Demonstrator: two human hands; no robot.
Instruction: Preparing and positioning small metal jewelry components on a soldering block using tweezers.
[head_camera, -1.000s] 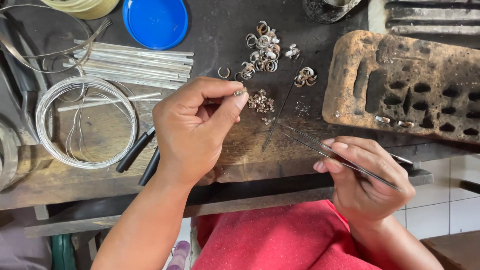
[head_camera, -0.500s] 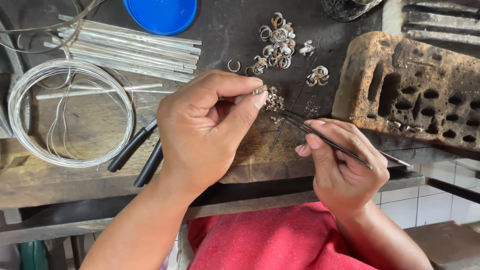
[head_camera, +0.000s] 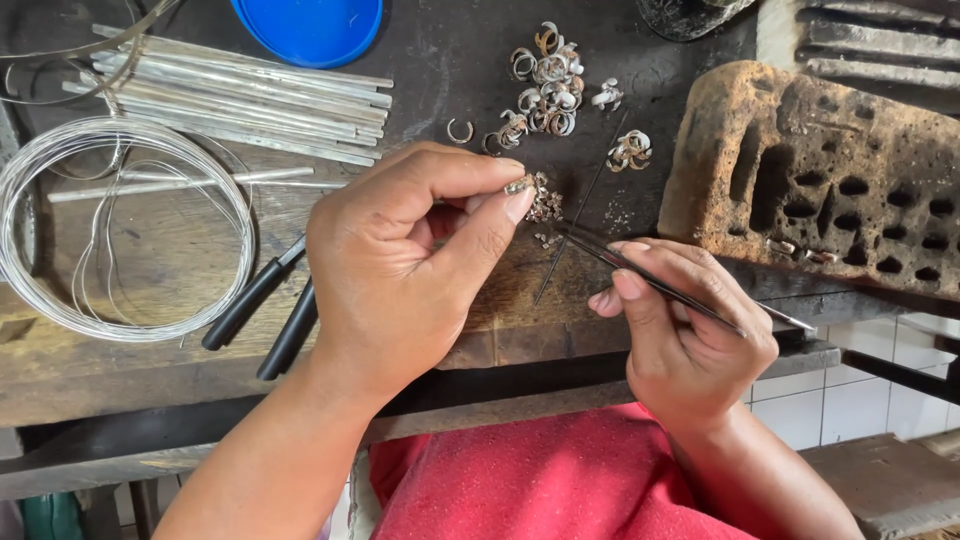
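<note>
Pinching a small silver piece (head_camera: 519, 185) between thumb tip and forefinger tip, our left hand (head_camera: 400, 260) hovers over the dark wooden workbench (head_camera: 150, 250), the other fingers curled loosely into the palm; the piece is tiny and its exact form is hard to tell, though it sits right at the fingertips, just above a little heap of silver bits (head_camera: 545, 205) on the bench. Our right hand (head_camera: 680, 330) is closed on a pair of slim tweezers (head_camera: 650, 275), thumb and forefinger pressing the shaft near its middle. The tweezers' long axis runs diagonally, from the back end at lower right, past the bench edge, up to the tips at upper left, which point toward the pinched piece and stop just short of it beside the heap; whether the tips grip anything we cannot tell. A thin wire rod (head_camera: 580, 215) lies on the bench crossing under the tips. Further up lies a cluster of silver rings (head_camera: 545, 85), at the left a coil of wire (head_camera: 120, 230) and a bundle of metal strips (head_camera: 240, 95), and at the right a perforated brick block (head_camera: 830, 180).
</note>
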